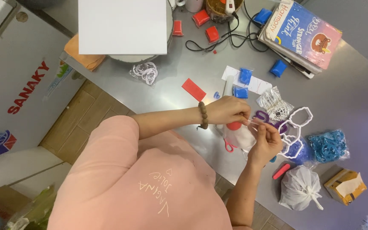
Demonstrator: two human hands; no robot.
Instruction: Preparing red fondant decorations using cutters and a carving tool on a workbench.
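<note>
Nearest the camera is the person's own pink shirt (pixel 150 187), filling the near left. Both forearms reach out from it over the grey metal table (pixel 354 93).

The left hand (pixel 228 110), with a brown bead bracelet (pixel 202 115) at the wrist, is closed to a pinch. The right hand (pixel 267 140) comes up from the near side, its fingertips also drawn together. Between them they hold a thin clear strip or wrapper (pixel 254 122), each hand gripping one end. What it is exactly is too small to tell. It sits just above the table, over a white packet with a red end (pixel 240 135), with red-handled scissors (pixel 229 147) just near of that.

The work looks like teasing this clear film apart. It would go best with both grips kept close to the spot where the film parts, and with a slow, even pull sideways rather than a jerk. The wrists could rest low over the packet for steadiness.

The space around the hands is crowded. A purple piece (pixel 260 115) and white outline cutters (pixel 300 123) lie just right of the right hand, and a bag of blue bands (pixel 329 145) lies further right. A red stick (pixel 281 171) and a tied white bag (pixel 301 187) lie nearer. Blue packets (pixel 245 76) and a flat red piece (pixel 194 89) lie on the far side. Elbows are best kept in, so nothing gets swept off.
</note>
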